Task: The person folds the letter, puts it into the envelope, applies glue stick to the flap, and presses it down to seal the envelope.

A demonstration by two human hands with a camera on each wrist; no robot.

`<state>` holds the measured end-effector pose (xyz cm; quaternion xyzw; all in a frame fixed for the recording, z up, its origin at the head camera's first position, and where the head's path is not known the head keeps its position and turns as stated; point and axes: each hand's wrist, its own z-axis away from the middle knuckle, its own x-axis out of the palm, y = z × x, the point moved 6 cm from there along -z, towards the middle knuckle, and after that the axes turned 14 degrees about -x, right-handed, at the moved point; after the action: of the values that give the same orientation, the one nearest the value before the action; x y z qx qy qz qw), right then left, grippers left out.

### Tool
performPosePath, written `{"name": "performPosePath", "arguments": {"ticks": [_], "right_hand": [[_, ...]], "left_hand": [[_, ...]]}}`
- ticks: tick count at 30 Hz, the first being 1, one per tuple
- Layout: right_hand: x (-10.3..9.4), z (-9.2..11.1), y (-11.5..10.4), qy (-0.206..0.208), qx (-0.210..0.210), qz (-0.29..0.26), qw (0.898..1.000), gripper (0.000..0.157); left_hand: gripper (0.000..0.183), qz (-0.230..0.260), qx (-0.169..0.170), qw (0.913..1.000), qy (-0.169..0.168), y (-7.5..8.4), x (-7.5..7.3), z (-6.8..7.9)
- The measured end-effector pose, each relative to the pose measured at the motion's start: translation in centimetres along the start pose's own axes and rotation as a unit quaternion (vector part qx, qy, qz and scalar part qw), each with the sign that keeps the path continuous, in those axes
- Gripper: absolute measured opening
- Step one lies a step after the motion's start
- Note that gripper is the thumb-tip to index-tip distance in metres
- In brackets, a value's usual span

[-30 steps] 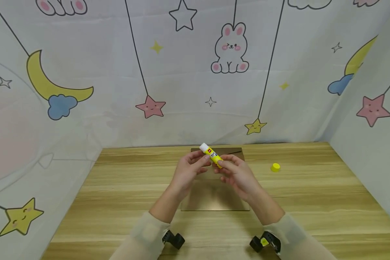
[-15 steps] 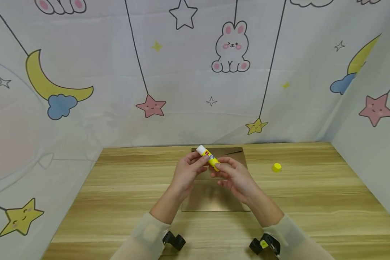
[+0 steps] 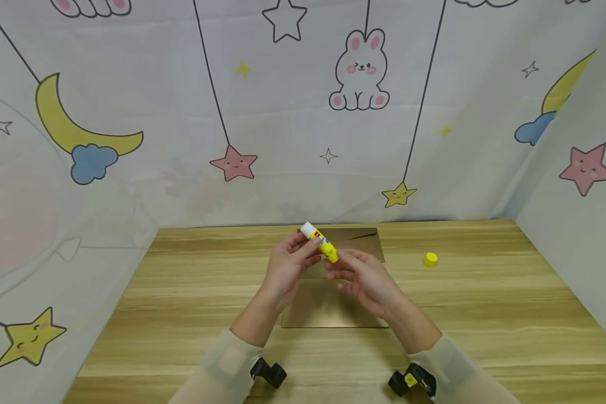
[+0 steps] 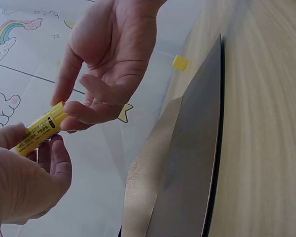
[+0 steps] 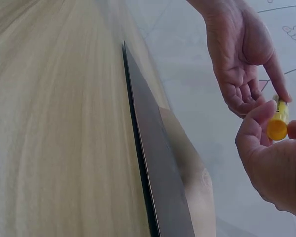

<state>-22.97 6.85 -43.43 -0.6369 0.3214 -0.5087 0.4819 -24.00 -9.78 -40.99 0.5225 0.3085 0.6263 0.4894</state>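
A yellow glue stick (image 3: 326, 247) with a white upper end is held up at a slant over the envelope in the head view. My left hand (image 3: 285, 268) pinches its barrel between thumb and fingers. At the yellow base end, my right hand (image 3: 372, 280) has thumb and fingertips on either side, its other fingers loosely bent. The right wrist view shows the round base (image 5: 277, 130) between those fingertips. Below both hands lies a brown-gold envelope (image 3: 333, 308), partly hidden by them; in the left wrist view its flap (image 4: 148, 173) stands raised.
A small yellow cap (image 3: 430, 259) stands on the wooden table (image 3: 192, 292) to the right of the envelope. A white printed curtain (image 3: 283, 112) hangs behind the table and along its sides. Black wrist cameras (image 3: 269, 373) sit on both forearms.
The glue stick has shifted slightly left with my left hand. My right fingers have moved down toward its base end, so more of the yellow end shows. Cap and envelope stay put.
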Motion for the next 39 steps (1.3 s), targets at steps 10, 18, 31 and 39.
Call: {"name": "performPosePath", "arguments": {"ticks": [10, 18, 31, 39], "right_hand": [[0.0, -0.1, -0.1, 0.029, -0.05, 0.029, 0.998, 0.023], [0.3, 0.1, -0.9, 0.056, -0.137, 0.125, 0.981, 0.028], [0.6, 0.0, 0.2, -0.008, -0.044, 0.035, 0.998, 0.041], [0.5, 0.1, -0.5, 0.013, -0.121, 0.097, 0.988, 0.026]], "left_hand": [[0.031, 0.01, 0.007, 0.9999, 0.008, -0.1, 0.1, 0.0], [0.033, 0.008, 0.002, 0.9998, 0.017, -0.1, 0.1, 0.1], [0.038, -0.001, 0.006, 0.9999, 0.008, 0.0, -0.1, 0.1], [0.036, -0.003, 0.012, 0.9999, 0.009, 0.0, 0.0, 0.1]]}}
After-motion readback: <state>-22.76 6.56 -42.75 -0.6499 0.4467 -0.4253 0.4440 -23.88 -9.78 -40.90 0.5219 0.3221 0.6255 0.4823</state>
